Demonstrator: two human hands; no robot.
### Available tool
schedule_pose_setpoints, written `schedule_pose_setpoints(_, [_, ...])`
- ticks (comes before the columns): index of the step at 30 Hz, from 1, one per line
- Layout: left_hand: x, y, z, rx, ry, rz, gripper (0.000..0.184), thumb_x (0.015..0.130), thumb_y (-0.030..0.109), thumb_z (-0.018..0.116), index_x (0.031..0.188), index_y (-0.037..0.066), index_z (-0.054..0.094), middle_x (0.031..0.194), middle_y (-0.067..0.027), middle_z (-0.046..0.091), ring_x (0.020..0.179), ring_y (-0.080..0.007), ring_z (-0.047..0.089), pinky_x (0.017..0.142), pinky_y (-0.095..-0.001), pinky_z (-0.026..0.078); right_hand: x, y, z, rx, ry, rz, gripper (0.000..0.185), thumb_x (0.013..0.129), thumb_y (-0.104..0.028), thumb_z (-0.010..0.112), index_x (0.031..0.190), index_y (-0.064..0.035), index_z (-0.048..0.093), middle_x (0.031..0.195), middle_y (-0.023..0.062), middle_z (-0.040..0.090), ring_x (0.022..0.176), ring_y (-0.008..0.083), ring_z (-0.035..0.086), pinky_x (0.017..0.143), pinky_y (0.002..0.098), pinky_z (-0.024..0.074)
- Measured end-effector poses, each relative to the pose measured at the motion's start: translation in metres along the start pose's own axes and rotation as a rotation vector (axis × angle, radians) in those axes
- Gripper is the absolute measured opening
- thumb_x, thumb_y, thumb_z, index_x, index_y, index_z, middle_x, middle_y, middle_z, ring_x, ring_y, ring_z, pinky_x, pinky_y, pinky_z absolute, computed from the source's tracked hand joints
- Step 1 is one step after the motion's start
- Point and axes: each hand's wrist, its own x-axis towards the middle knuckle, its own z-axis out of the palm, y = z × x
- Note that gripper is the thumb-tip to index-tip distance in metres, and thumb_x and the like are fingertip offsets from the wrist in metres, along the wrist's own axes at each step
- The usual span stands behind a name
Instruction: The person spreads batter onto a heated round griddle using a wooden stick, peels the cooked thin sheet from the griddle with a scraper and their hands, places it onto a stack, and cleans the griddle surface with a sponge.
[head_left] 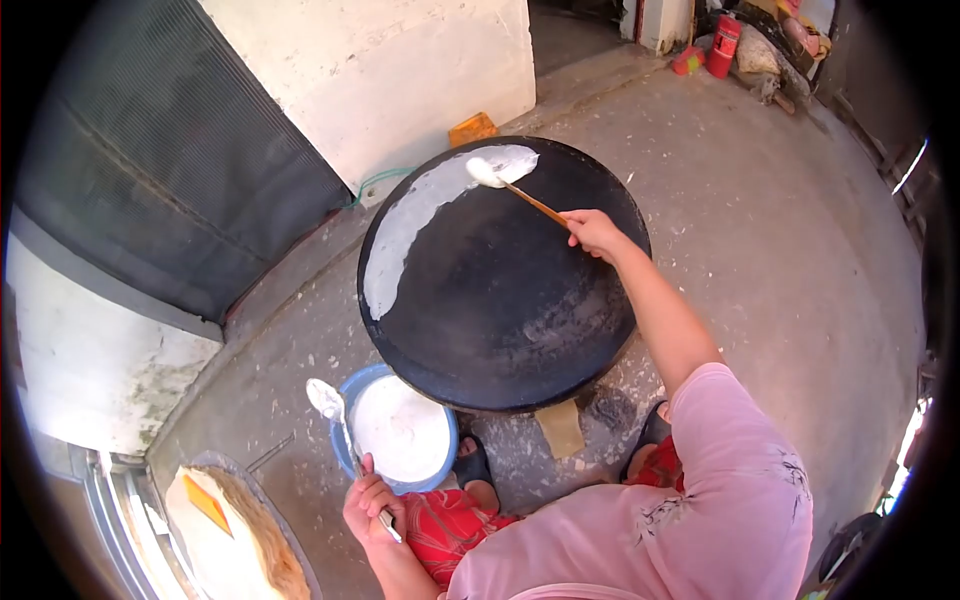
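My right hand (596,234) is closed around the wooden handle of a spreader (540,205), whose batter-coated white head rests on the far side of a big round black griddle (500,290). A curved band of thin white batter (405,225) runs along the griddle's far and left edge. Low and to the left, my left hand (375,508) grips a metal ladle (349,440) with its batter-covered bowl pointing up. That ladle is just left of a blue basin (340,447) of white batter (400,428), which stands by the griddle's near left edge.
At the lower left lies a stack of thin pancakes (235,540), with a flat orange piece (206,505) on top. An orange object (472,129) sits behind the griddle by the white wall (390,70). A red cylinder (723,46) and sacks stand at the far right.
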Motion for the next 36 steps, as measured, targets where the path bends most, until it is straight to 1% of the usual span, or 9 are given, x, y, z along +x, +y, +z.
schedule_pose_setpoints(4, [0.004,-0.006,-0.004,-0.033,0.055,-0.06,0.036,0.088,0.011,0.032,0.113,-0.011,0.045,0.066,-0.0052,0.046,0.046,-0.0094,0.04,0.039,-0.0209,0.033,0.026,0.029,-0.005,-0.021,0.262,-0.216,0.027,0.087,-0.009,0.044,0.109,-0.0076,0.059,0.08,-0.0001,0.06,0.062,0.0087,0.05,0.059,0.0225,0.0432])
schedule_pose_setpoints(8, [0.007,-0.008,-0.008,0.048,0.161,0.002,0.037,0.091,0.019,0.031,0.111,-0.008,0.048,0.065,-0.0049,0.045,0.046,-0.01,0.039,0.039,-0.0209,0.032,0.003,0.015,0.038,-0.382,0.14,-0.298,0.027,0.082,-0.021,0.05,0.107,-0.0196,0.06,0.103,0.0104,0.06,0.097,0.0254,0.056,0.083,0.033,0.0436])
schedule_pose_setpoints(14, [0.007,-0.001,-0.016,0.073,0.127,-0.011,0.036,0.091,0.019,0.032,0.109,-0.008,0.049,0.066,-0.0053,0.046,0.047,-0.0103,0.04,0.039,-0.0223,0.033,-0.055,0.014,-0.008,-0.414,0.498,-0.103,0.029,0.083,-0.025,0.048,0.111,-0.0259,0.058,0.102,0.008,0.061,0.093,0.0253,0.058,0.08,0.0336,0.0454])
schedule_pose_setpoints(16, [0.007,-0.001,-0.015,0.11,0.124,-0.003,0.036,0.091,0.019,0.033,0.109,-0.008,0.048,0.066,-0.0053,0.046,0.047,-0.0103,0.04,0.039,-0.0225,0.033,-0.025,0.052,0.004,-0.282,0.413,-0.207,0.028,0.084,-0.023,0.049,0.109,-0.0218,0.059,0.102,0.0097,0.061,0.094,0.0247,0.058,0.081,0.0326,0.0448])
schedule_pose_setpoints(17, [0.007,-0.002,-0.015,0.125,0.132,0.009,0.036,0.091,0.018,0.033,0.11,-0.008,0.048,0.065,-0.0053,0.045,0.047,-0.0103,0.039,0.039,-0.0223,0.033,-0.035,0.042,0.025,-0.282,0.35,-0.305,0.025,0.085,-0.015,0.05,0.107,-0.01,0.06,0.099,0.0109,0.063,0.091,0.0197,0.06,0.081,0.0286,0.0437])
schedule_pose_setpoints(22, [0.008,-0.004,-0.012,0.153,0.142,0.029,0.034,0.09,0.017,0.033,0.11,-0.007,0.048,0.064,-0.0045,0.045,0.046,-0.01,0.04,0.038,-0.0213,0.033,-0.058,-0.005,0.049,-0.339,0.106,-0.149,0.025,0.083,-0.027,0.051,0.106,-0.027,0.061,0.104,0.0057,0.061,0.098,0.0234,0.056,0.084,0.0317,0.0432])
schedule_pose_setpoints(30, [0.005,0.0,-0.017,0.174,0.143,0.022,0.033,0.091,0.02,0.033,0.108,-0.004,0.048,0.065,-0.0054,0.045,0.046,-0.01,0.038,0.038,-0.0216,0.031,-0.08,-0.009,0.048,-0.573,-0.027,-0.296,0.028,0.082,-0.027,0.053,0.109,-0.027,0.059,0.102,0.0048,0.062,0.094,0.0217,0.059,0.081,0.0311,0.0446])
schedule_pose_setpoints(34, [0.005,-0.001,-0.016,0.198,0.157,0.055,0.032,0.09,0.019,0.034,0.108,-0.004,0.048,0.064,-0.0053,0.045,0.045,-0.0102,0.038,0.038,-0.0218,0.031,-0.08,0.019,0.046,-0.315,0.327,-0.232,0.026,0.084,-0.017,0.052,0.109,-0.016,0.06,0.097,0.0084,0.063,0.089,0.0192,0.06,0.08,0.0284,0.0443])
schedule_pose_setpoints(36, [0.005,-0.002,-0.014,0.216,0.175,0.076,0.032,0.09,0.019,0.034,0.108,-0.003,0.049,0.064,-0.0053,0.045,0.045,-0.0103,0.038,0.038,-0.0219,0.031,-0.074,0.026,0.077,-0.315,0.121,-0.347,0.026,0.084,-0.018,0.051,0.108,-0.0138,0.06,0.098,0.0099,0.063,0.091,0.0218,0.06,0.08,0.0287,0.0439])
